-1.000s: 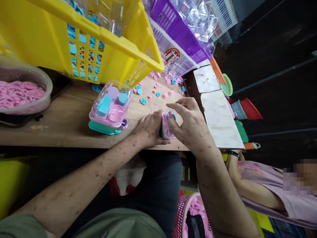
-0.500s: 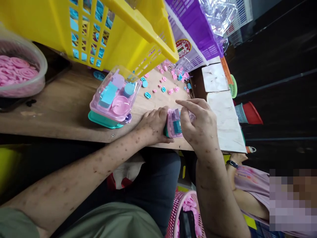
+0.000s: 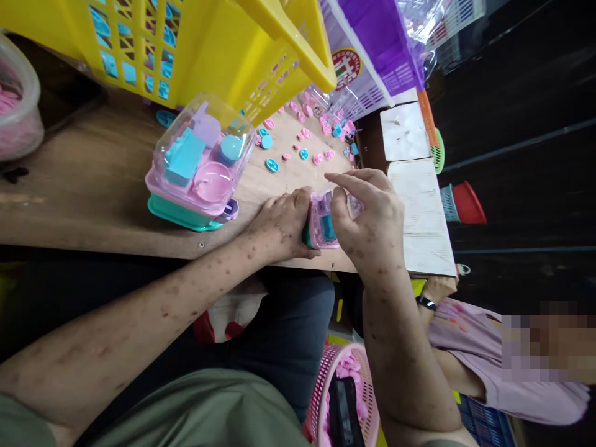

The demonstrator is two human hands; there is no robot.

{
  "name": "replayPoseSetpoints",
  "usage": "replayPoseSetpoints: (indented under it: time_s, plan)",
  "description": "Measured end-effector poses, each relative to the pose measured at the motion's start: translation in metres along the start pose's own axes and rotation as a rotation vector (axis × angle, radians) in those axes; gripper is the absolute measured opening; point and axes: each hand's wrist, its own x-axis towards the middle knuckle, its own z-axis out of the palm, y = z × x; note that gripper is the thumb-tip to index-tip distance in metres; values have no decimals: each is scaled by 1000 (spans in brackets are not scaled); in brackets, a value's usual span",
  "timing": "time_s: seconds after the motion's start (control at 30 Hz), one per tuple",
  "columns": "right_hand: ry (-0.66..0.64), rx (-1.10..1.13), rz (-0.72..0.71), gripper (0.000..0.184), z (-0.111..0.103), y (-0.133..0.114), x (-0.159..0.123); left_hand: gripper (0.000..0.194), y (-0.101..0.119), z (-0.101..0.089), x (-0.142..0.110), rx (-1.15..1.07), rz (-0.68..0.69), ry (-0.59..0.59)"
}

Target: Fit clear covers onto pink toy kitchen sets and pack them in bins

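A small pink and teal toy box [image 3: 322, 218] with a clear lid sits near the table's front edge. My left hand [image 3: 284, 228] is wrapped against its left side, thumb toward me and fingers on the far side. Over the right part of the same box is my right hand [image 3: 370, 217], index finger stretched out and thumb apart from it; it hides that part, and I cannot tell how firmly it touches. To the left stands a second toy box [image 3: 186, 198] with a clear domed lid, showing blue, purple and pink pieces inside.
A yellow basket [image 3: 205, 56] of blue parts stands behind, beside a purple crate [image 3: 377, 43]. Loose pink and blue pieces [image 3: 303, 154] lie on the wooden table [image 3: 84, 198]. White boards [image 3: 421, 217] are at right, near another person's hand [image 3: 440, 287]. Below is a pink basket [image 3: 328, 379].
The view has shifted slightly, so the table things appear further left and higher. Both hands keep nearly the same pose at the small box.
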Motion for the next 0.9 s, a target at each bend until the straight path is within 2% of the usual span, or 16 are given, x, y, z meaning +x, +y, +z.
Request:
replayPoseSetpoints:
  time_s: [0.13,0.33,0.43,0.53,0.6,0.73,0.83,0.9]
  plan:
    - [31,-16,-25,35,5,-6,-6,104,-4,5,0,-18,24,34]
    - [42,-27,13,33,7,-11,-12,103,-4,6,2,6,8,25]
    - [-48,42,66,33,5,0,-14,101,-2,2,1,-17,-4,23]
    - [-201,215,156,39,4,16,-17,108,-3,3,1,-35,-10,36]
    - [-244,299,207,44,6,24,-19,111,-4,5,2,-22,2,52]
    - [-210,371,234,48,16,34,-22,124,-6,9,2,9,31,96]
    - [-143,427,233,55,25,40,-22,132,-7,7,0,-14,46,82]
    - [-120,521,301,64,29,43,-23,133,-5,4,-3,-12,39,66]
